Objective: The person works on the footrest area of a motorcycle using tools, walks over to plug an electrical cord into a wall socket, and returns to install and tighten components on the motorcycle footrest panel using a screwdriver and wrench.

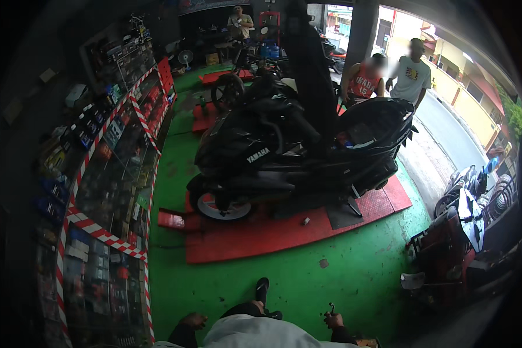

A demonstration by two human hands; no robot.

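My right hand point(333, 319) is closed around a small dark hand tool point(332, 307) with a rounded metal end pointing up; its exact kind is too small to make out. At the lower left, my left hand point(195, 320) hangs with its fingers loosely bent and apart, holding nothing that I can see. Ahead of me, beyond the reach of both hands, a black scooter point(261, 152) stands on a red lift platform point(255, 240). Its seat area is opened up at the rear. A small pale item point(305, 221) lies on the platform.
Glass display cases point(107, 191) edged with red-and-white tape line the left side. More motorcycle parts point(455, 232) crowd the right. Two people point(412, 72) are beyond the scooter's rear, by the street opening; another person point(241, 23) is at the back. The floor point(214, 290) is green.
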